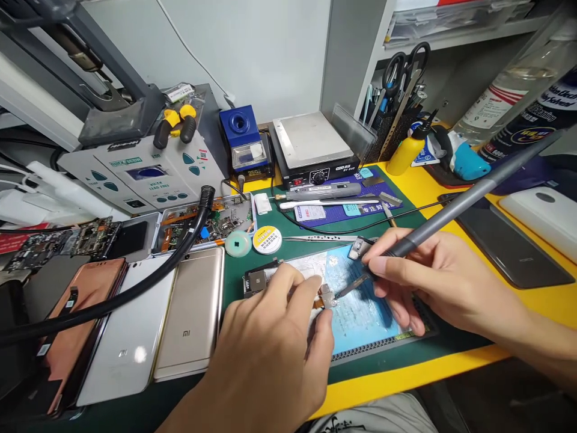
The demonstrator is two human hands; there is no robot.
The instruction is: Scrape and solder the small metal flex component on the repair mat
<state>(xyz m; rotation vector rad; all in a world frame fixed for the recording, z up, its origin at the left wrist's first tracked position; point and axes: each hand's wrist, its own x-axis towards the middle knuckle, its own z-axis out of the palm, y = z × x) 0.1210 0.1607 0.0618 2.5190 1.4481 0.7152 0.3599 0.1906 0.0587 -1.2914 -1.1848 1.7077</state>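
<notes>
My left hand [282, 337] lies palm down, its fingers curled and pinching a small phone part [328, 296] with a silvery end and an orange flex cable. Between thumb and fingers, my right hand [419, 279] grips a long dark grey pen-shaped knife [446, 216]. Its thin blade-like tip points at the silvery end, at or very near contact; I cannot tell which. Underneath lies a blue work pad [356, 331] with whitish smears. A dark phone assembly [256, 281] shows partly behind my left fingers. Close to my right fingertips sits a small metal-framed part [358, 248].
Several phones, including a gold one [189, 319], line the left side, crossed by a black hose [135, 300]. Behind are a tray of circuit boards [216, 222], tweezers [315, 239], a hot plate [311, 141] and a rework station [148, 174]. A yellow bottle [406, 153] stands right.
</notes>
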